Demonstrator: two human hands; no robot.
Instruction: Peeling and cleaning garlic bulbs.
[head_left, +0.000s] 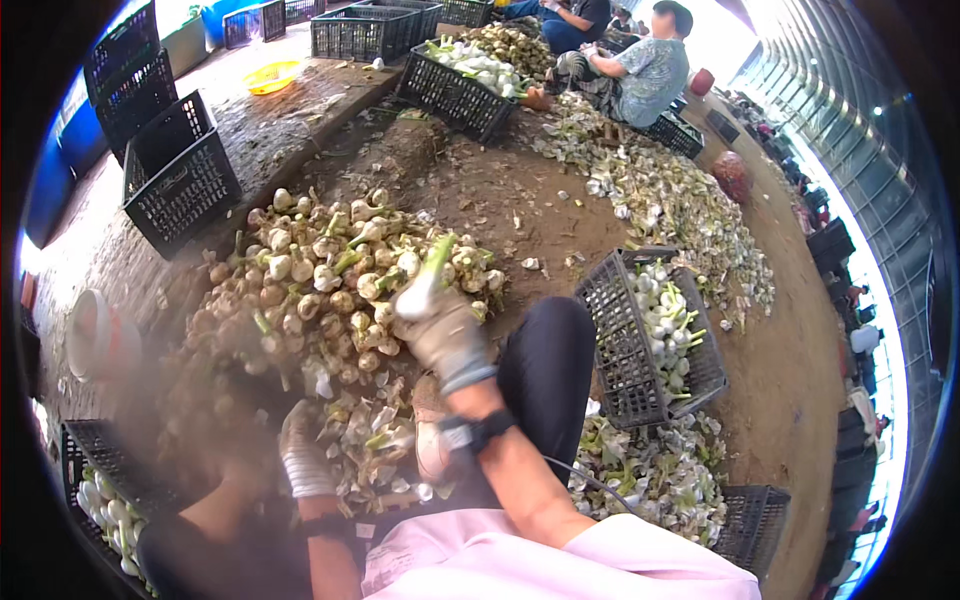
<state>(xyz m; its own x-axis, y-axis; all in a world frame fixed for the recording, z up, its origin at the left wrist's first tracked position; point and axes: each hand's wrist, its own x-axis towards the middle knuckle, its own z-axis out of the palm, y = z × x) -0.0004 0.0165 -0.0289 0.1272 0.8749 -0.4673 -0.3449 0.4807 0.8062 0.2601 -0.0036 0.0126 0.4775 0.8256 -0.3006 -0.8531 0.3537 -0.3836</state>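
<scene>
My right hand (442, 334), in a soiled work glove, is raised over the near edge of a heap of garlic bulbs (315, 277). It grips a cleaned white garlic bulb (415, 302) with a short green stem pointing up and away. My left hand (304, 442), also gloved, is low beside the heap's near side, above loose garlic skins (371, 442). A haze on the lens blurs that side, and whether its fingers hold anything is hidden. Right of my bent knee, a tilted black plastic crate (630, 352) contains cleaned garlic bulbs (664, 330).
Another crate (90, 427) with white bulbs stands lower left, near a white bucket (94, 337). Empty black crates (180, 180) line the concrete ledge (300, 127), which carries a yellow basket (270, 77). Two people (649, 75) sit beyond, beside piled garlic skins (675, 202).
</scene>
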